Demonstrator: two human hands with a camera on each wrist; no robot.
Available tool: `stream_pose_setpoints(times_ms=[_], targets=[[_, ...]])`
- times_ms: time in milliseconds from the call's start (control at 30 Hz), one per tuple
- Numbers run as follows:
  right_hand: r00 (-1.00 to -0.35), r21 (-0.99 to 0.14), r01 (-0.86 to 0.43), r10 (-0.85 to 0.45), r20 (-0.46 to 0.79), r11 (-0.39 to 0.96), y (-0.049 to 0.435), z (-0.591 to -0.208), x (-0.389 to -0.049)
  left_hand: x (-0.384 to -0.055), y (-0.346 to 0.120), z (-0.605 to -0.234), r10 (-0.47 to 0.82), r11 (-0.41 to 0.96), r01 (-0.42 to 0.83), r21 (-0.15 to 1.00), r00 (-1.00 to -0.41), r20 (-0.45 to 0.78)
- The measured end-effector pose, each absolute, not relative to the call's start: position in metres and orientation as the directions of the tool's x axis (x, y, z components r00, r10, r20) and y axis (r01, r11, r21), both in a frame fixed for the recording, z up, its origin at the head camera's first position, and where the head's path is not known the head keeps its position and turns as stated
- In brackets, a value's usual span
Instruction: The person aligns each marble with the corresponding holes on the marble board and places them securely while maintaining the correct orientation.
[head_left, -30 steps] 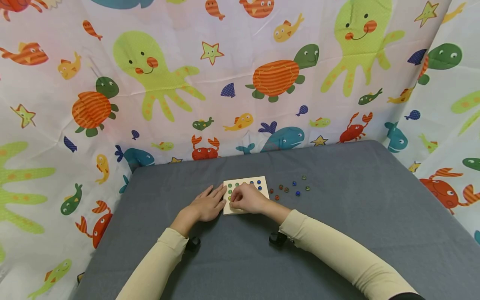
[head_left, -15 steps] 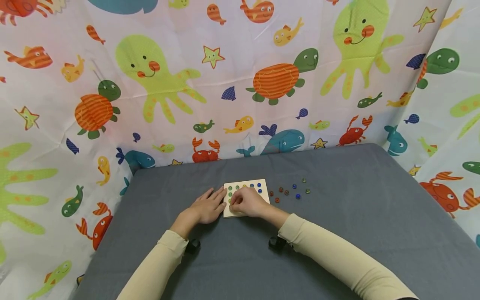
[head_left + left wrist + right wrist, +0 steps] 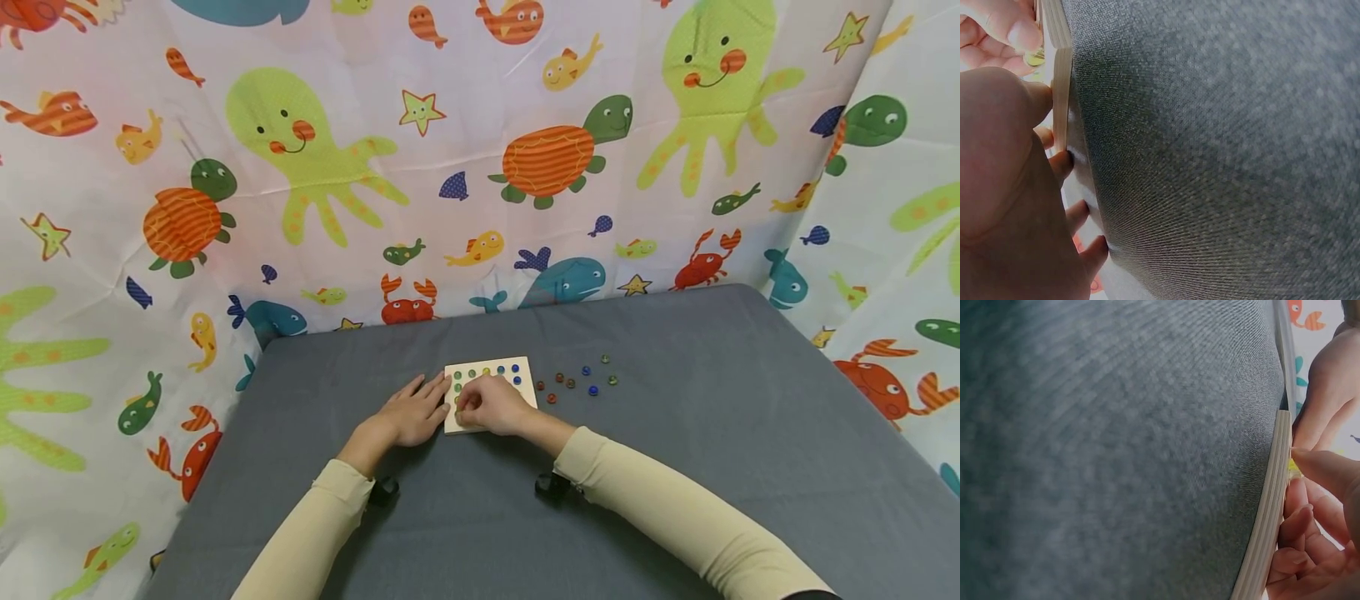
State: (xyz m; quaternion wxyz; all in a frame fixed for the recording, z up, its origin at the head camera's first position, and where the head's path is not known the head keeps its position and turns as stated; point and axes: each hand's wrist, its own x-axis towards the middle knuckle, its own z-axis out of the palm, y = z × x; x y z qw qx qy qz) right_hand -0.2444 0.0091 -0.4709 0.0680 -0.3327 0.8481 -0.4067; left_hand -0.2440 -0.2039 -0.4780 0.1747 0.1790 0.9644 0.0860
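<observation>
A small pale wooden board (image 3: 528, 393) lies on the grey cloth, with green, yellow and blue glass marbles set in rows on it. My left hand (image 3: 408, 417) rests at the board's left edge, fingers extended and fingertips touching it. Over the board's near left part, my right hand (image 3: 497, 405) pinches a yellowish marble (image 3: 1034, 60) between thumb and fingers, close to the surface. In the right wrist view, the thumb and curled fingers meet just above the board's layered edge (image 3: 1271, 494). The right hand hides much of the board's middle from the head view.
Several loose marbles lie right of the board, among them a red marble (image 3: 552, 398), a blue marble (image 3: 593, 390) and a green marble (image 3: 612, 380). Grey cloth (image 3: 675, 433) covers the table. A curtain (image 3: 465, 208) printed with sea animals hangs behind it.
The head view has shifted slightly. Both hands keep their places at the board, and the right fingers stay together over its near left part.
</observation>
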Motion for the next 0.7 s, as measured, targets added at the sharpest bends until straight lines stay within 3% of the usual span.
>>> stream_pose_setpoints(times_ms=[267, 467, 700], targets=[[-0.723, -0.779, -0.469, -0.688, 0.067, 0.417, 0.022, -0.464, -0.242, -0.248, -0.206, -0.486, 0.373, 0.92, 0.311, 0.24, -0.883, -0.284], [-0.667, -0.744, -0.524, -0.743, 0.056, 0.414, 0.045, -0.451, -0.223, -0.248, -0.207, -0.485, 0.366, 0.924, 0.307, 0.228, -0.881, -0.3], [-0.681, -0.689, -0.561, -0.729, 0.07, 0.459, 0.078, -0.441, -0.21, -0.244, -0.204, -0.483, 0.378, 0.92, 0.322, 0.223, -0.88, -0.288]])
